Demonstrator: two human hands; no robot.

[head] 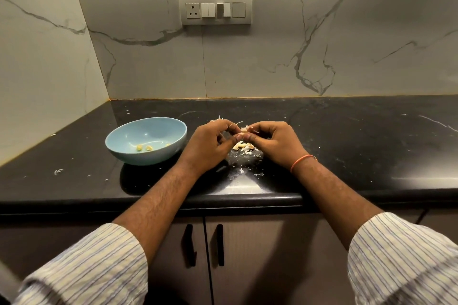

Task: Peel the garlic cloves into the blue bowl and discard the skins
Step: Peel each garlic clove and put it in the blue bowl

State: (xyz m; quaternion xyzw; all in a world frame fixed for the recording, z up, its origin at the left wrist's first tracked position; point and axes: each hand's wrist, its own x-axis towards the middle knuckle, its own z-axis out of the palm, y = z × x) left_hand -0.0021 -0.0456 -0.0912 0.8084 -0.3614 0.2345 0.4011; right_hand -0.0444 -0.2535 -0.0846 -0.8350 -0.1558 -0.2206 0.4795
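**Midway Through the Garlic, Skins Pile Up on the Counter**

Here, over the middle of the black counter and near its front edge, we see both hands meeting on a single garlic clove. The left hand pinches it with curled fingers and thumb; the right hand, a thread band at its wrist, grips the other side, fingertips working at the papery skin. Neither hand is spread wide. Directly below them lies a small heap of cloves and skins, with flakes scattered toward the front edge. The blue bowl sits just left of the left hand, holding a few peeled cloves, so we judge the task well short of done.

We see several risks from here. A slippery clove could pop from the pinch and skid off the front edge. Skin stuck to the fingers could ride into the bowl with the next clove. The left forearm, close to the bowl's rim, could nudge it. Light flakes may drift further and be missed at clean-up.
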